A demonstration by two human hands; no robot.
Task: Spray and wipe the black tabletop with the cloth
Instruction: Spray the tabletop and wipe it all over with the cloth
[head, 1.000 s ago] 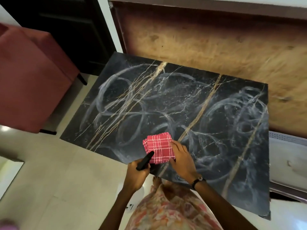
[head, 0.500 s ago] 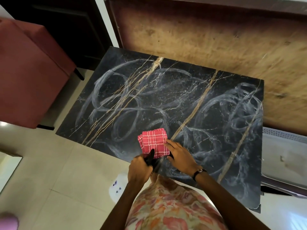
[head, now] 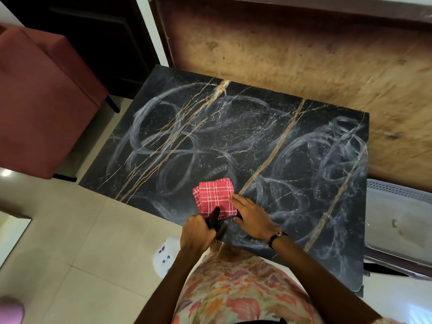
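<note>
The left hand (head: pixel 197 233) is curled tight around a black spray nozzle (head: pixel 214 218), and its tip pokes up over the near edge of the red checked cloth (head: pixel 216 197). A second ago this hand held the nozzle a bit lower and off to the left of the cloth, with the tip slanting up to the right; now it has come in closer and the tip lies over the cloth. The right hand (head: pixel 251 217) lies flat and spread out, fingers straight, with the fingertips touching the right side of the cloth and the palm on the black tabletop (head: pixel 304 183). It holds nothing. It was in the same spot a second ago. The cloth is folded into a small square and sits on the tabletop close to the near edge, in the same place as before. All over the tabletop there are white loopy smear marks (head: pixel 327 160) and thin gold lines. A watch (head: pixel 277 236) is on the right wrist. A red chair (head: pixel 42 108) stands to the left of the table, and a brown board (head: pixel 304 54) leans behind it. The floor (head: pixel 81 253) is pale tile.
</note>
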